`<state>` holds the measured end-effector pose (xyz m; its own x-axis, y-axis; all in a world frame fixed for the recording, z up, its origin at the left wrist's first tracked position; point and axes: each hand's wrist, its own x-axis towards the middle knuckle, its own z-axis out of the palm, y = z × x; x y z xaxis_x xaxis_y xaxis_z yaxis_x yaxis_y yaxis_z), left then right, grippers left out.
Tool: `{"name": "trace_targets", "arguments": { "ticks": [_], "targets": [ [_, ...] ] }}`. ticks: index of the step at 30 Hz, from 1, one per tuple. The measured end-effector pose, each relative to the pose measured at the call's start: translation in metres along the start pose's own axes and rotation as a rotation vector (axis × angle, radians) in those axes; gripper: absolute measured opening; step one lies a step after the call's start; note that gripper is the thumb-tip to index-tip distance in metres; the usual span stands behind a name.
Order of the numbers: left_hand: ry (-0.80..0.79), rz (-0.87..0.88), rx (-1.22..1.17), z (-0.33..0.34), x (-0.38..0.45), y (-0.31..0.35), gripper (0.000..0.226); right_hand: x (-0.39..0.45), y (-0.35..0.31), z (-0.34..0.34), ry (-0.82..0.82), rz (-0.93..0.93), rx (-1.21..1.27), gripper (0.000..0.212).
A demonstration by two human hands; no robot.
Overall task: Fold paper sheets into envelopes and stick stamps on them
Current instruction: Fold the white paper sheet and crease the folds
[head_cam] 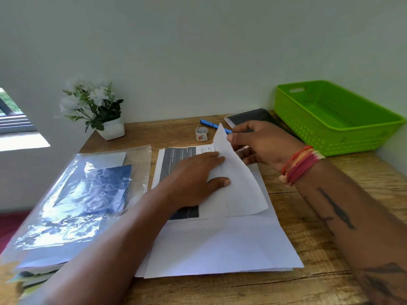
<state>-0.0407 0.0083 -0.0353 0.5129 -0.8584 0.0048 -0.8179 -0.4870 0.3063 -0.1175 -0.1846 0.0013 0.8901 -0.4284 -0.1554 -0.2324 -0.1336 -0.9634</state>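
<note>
Fingers of my left hand press flat on the paper sheet; my right hand pinches its lifted corner.

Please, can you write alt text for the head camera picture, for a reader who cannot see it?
On a wooden desk, the left hand presses flat on a printed white paper sheet while the right hand lifts and folds its right flap over. Behind lie a small stamp roll, a blue pen and a green plastic basket.
</note>
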Motion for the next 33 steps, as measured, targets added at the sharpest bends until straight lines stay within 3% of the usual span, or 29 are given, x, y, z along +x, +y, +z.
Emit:
{"name": "trace_targets", "arguments": {
  "ticks": [2, 6, 12, 17, 20, 27, 33],
  "targets": [
    [0.003, 0.0, -0.009, 0.002, 0.002, 0.003, 0.07, -0.002, 0.004, -0.002, 0.02, 0.001, -0.135, 0.03],
    [-0.031, -0.064, -0.014, 0.002, 0.006, 0.003, 0.076, -0.004, 0.009, -0.007, -0.021, 0.064, -0.411, 0.043],
    [0.055, 0.012, -0.095, 0.0, 0.004, 0.001, 0.057, -0.011, 0.003, 0.008, -0.06, -0.048, 0.048, 0.03],
    [0.089, 0.067, -0.157, -0.004, 0.001, -0.003, 0.039, -0.007, 0.016, 0.02, -0.043, -0.275, -0.282, 0.013],
    [0.15, 0.072, -0.234, -0.004, -0.002, -0.005, 0.025, -0.006, 0.023, 0.025, -0.066, -0.302, -0.393, 0.014],
    [0.12, 0.04, -0.213, -0.01, -0.005, -0.011, 0.021, -0.004, 0.026, 0.032, 0.015, -0.353, -0.519, 0.011],
    [0.32, -0.194, -0.203, -0.023, -0.01, -0.028, 0.019, -0.008, 0.022, 0.036, 0.011, -0.35, -0.61, 0.01]
  ]
}}
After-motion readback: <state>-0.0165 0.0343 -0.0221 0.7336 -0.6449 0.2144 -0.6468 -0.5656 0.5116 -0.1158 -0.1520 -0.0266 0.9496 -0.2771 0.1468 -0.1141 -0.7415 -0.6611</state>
